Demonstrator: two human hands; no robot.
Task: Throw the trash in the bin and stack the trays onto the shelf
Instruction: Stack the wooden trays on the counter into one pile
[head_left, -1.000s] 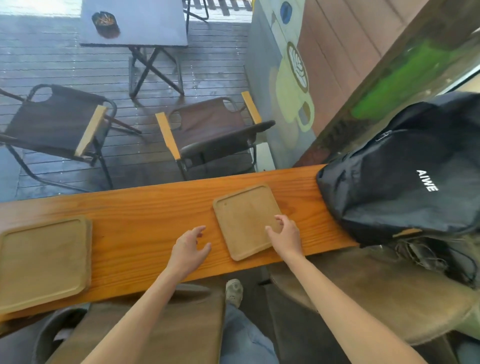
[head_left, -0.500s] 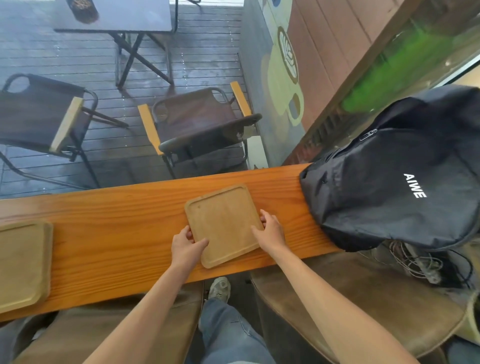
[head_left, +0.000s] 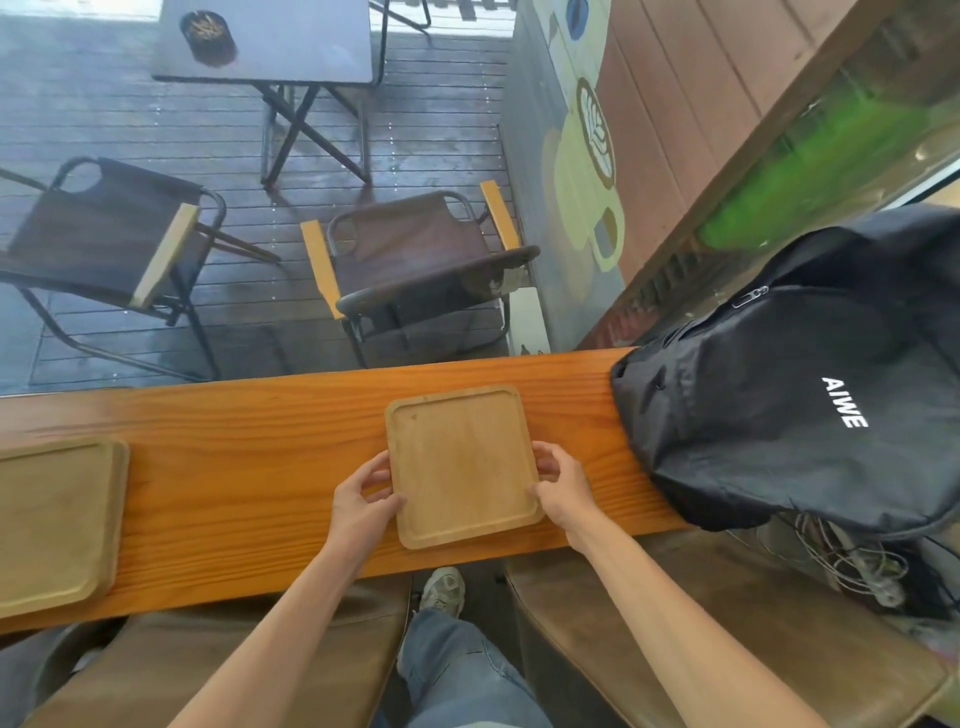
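So the small wooden tray (head_left: 462, 465) is sitting flat on the orange bench (head_left: 249, 467), right in front of the person and close to the near edge. It's basically square, so no real long axis to fuss over, just turned a touch out of line with the bench's run. Left hand (head_left: 363, 499) is clamped on its left rim, thumb over the top lip and fingers curled at the edge; right hand (head_left: 563, 486) does the same on the right rim. Both hands sit toward the near half of the tray, so it's centred between them and neither is really closer. My guess is the next bit is a straight lift, and with the grip that far back the far edge might dip a little. There's a second, bigger tray (head_left: 54, 525) way off to the left on the same bench, partly out of frame, so the left hand is the nearer one for that. The black backpack (head_left: 810, 395) sits just right of the held tray, not touching it. Can't see any bin or shelf.
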